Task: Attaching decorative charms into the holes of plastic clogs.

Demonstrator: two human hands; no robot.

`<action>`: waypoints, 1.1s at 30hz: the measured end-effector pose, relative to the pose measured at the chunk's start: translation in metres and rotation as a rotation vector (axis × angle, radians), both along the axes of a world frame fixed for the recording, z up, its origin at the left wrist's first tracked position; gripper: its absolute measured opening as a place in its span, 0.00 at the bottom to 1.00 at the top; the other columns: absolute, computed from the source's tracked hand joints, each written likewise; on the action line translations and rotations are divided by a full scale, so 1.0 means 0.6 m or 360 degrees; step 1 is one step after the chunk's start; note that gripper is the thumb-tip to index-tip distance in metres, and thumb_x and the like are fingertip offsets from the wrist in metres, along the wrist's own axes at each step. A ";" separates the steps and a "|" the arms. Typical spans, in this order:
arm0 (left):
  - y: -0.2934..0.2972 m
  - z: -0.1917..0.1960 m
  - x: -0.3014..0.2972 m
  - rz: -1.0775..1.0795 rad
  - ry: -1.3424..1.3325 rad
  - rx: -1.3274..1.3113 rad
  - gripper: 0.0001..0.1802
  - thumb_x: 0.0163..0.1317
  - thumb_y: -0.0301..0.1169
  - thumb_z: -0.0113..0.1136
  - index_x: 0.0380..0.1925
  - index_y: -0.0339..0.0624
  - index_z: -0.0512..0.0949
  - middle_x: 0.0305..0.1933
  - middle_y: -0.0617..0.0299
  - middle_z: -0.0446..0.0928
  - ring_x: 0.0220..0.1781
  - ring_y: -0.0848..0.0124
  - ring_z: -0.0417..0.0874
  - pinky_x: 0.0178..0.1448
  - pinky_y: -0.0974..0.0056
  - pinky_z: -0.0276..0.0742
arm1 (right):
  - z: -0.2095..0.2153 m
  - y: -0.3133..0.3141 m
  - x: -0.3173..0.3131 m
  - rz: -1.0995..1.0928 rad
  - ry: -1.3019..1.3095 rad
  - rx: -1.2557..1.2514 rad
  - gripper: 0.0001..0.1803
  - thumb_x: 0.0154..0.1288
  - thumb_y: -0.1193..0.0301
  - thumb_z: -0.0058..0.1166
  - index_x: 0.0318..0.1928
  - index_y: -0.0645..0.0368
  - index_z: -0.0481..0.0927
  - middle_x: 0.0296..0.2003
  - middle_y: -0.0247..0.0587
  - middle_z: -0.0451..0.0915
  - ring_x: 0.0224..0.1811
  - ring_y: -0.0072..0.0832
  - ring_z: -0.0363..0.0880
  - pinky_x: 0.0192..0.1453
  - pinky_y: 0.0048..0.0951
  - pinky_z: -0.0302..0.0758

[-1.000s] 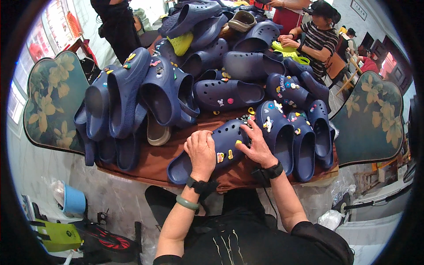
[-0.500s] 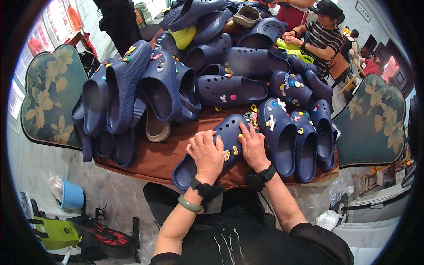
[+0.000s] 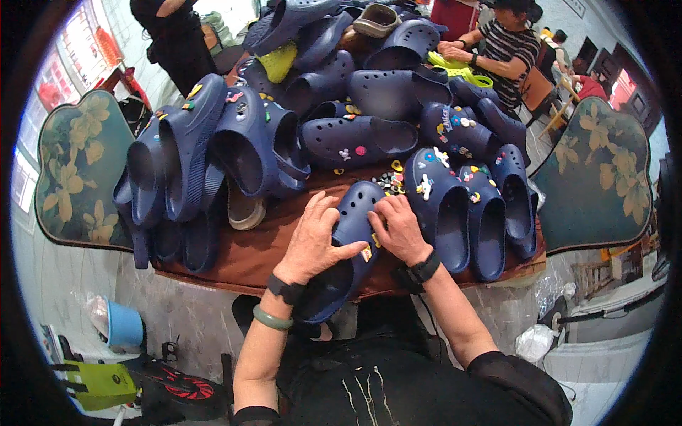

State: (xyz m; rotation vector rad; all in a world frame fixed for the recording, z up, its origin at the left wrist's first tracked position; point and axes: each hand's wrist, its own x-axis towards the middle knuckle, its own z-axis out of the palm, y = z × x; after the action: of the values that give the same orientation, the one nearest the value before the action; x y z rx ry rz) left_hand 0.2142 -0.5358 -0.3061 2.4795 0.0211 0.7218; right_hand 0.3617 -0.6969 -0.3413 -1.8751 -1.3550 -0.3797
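Note:
A navy clog [image 3: 347,231] lies in front of me at the table's near edge, toe pointing away, with small yellow charms on its right side. My left hand [image 3: 312,238] is at its left side, fingers apart and thumb spread over the upper. On the clog's right edge, my right hand [image 3: 402,228] curls its fingers, closed on the rim near the charms; its fingertips are partly hidden. A little pile of loose charms [image 3: 389,183] lies just beyond the toe. To the right stands a navy clog with white charms [image 3: 442,206].
Many navy clogs, such as one with a pink charm [image 3: 369,138], are heaped across the brown tablecloth [image 3: 273,245]. Floral chair backs [image 3: 89,174] flank the table. A person in a striped top [image 3: 508,53] handles a lime-green clog [image 3: 462,69]. A blue bucket [image 3: 124,323] stands on the floor.
My left hand has shifted left and loosened, its thumb now spread. My right fingers have curled in at the clog's edge. The clog has turned slightly and its heel come nearer me.

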 end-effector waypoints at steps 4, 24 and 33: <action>-0.027 0.000 0.001 0.0109 0.0438 -0.0769 0.38 0.51 0.48 0.75 0.57 0.37 0.74 0.57 0.43 0.77 0.60 0.49 0.79 0.62 0.55 0.76 | -0.018 0.018 0.017 -0.0112 -0.0108 0.0017 0.09 0.63 0.71 0.59 0.30 0.58 0.73 0.32 0.45 0.72 0.38 0.43 0.72 0.45 0.42 0.71; -0.061 -0.015 -0.008 0.0052 0.0112 -0.0051 0.17 0.62 0.38 0.65 0.48 0.40 0.84 0.58 0.52 0.80 0.65 0.47 0.75 0.67 0.49 0.72 | -0.024 0.004 0.012 -0.0161 0.0220 0.0395 0.07 0.67 0.71 0.58 0.34 0.62 0.77 0.35 0.48 0.78 0.41 0.46 0.76 0.44 0.42 0.73; -0.097 -0.018 -0.001 0.0462 0.0013 -0.0106 0.18 0.64 0.38 0.63 0.46 0.35 0.82 0.52 0.46 0.82 0.52 0.49 0.83 0.64 0.52 0.76 | -0.037 -0.020 -0.052 -0.0186 0.0279 0.0152 0.09 0.65 0.73 0.60 0.32 0.61 0.73 0.29 0.46 0.72 0.34 0.45 0.74 0.39 0.42 0.72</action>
State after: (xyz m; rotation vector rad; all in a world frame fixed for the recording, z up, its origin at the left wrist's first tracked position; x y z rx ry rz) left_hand 0.2133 -0.5937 -0.3172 2.4412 0.4088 0.8147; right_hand 0.3307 -0.7088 -0.3637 -1.8667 -1.0962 -0.3246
